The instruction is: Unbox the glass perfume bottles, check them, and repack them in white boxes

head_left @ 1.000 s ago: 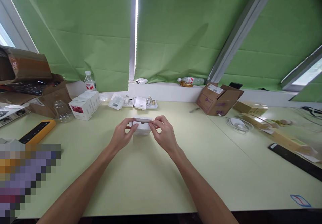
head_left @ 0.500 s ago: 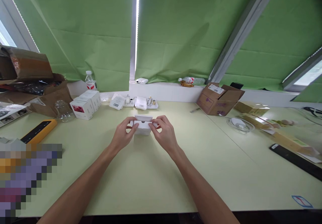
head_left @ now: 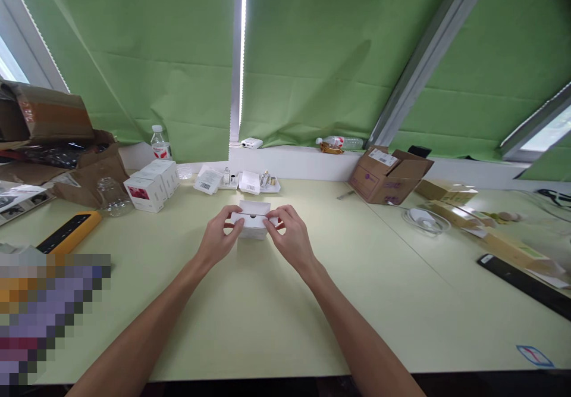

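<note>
At far left a yellow-edged black bar (head_left: 66,233) lies on the pale green table (head_left: 250,319); behind it stand white cartons with red prints (head_left: 149,186); the left hand (head_left: 218,239) grips the left end of the small white cardboard box (head_left: 252,225), fingers curled, thumb at its front; the box rests at table centre, its top flap now raised further than half a second ago; the right hand (head_left: 289,236) pinches the right end; a brown open carton (head_left: 387,175) sits far right, unchanged.
</note>
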{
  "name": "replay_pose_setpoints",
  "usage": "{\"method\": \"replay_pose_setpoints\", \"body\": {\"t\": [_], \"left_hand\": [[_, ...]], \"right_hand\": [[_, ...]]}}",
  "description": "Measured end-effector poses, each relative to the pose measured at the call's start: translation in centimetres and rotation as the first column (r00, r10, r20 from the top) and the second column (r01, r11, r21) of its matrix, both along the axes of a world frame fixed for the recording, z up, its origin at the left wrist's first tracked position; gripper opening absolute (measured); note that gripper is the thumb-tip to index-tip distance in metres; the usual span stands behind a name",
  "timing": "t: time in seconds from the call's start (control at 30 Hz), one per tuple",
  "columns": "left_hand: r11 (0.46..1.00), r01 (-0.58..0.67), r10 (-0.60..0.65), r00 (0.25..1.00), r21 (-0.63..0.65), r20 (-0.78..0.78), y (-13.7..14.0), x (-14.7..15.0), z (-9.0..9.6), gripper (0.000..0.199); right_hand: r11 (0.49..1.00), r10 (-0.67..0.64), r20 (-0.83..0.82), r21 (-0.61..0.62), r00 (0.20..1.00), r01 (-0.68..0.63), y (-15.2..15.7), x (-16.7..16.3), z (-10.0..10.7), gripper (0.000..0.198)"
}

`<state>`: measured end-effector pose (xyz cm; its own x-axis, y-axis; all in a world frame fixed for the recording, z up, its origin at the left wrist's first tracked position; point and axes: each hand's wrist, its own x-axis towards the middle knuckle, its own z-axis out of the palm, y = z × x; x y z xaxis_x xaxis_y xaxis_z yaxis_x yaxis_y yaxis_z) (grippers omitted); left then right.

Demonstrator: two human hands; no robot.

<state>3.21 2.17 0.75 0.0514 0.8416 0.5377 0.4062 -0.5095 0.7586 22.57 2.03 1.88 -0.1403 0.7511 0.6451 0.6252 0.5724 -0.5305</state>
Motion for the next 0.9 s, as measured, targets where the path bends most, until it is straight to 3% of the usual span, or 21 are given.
{"method": "replay_pose_setpoints", "body": {"t": [0.47,0.67,0.9], "left_hand": [[1.0,0.017,-0.018,0.995,0.019,0.096,0.03,0.35,-0.36,0.024],[0.998,0.045,-0.038,0.981,-0.036,0.192,0.27,0.41,-0.53,0.027],[0.996,0.062,-0.048,0.975,-0.057,0.218,0.2,0.33,-0.45,0.026]], "right_hand": [[0.999,0.031,0.007,-0.041,0.999,-0.031,-0.23,-0.34,-0.2,0.019],[0.995,0.05,0.025,-0.093,0.998,-0.047,-0.43,-0.38,-0.09,0.023],[0.987,0.088,-0.055,-0.128,0.995,-0.094,-0.59,-0.44,0.17,0.024]]}}
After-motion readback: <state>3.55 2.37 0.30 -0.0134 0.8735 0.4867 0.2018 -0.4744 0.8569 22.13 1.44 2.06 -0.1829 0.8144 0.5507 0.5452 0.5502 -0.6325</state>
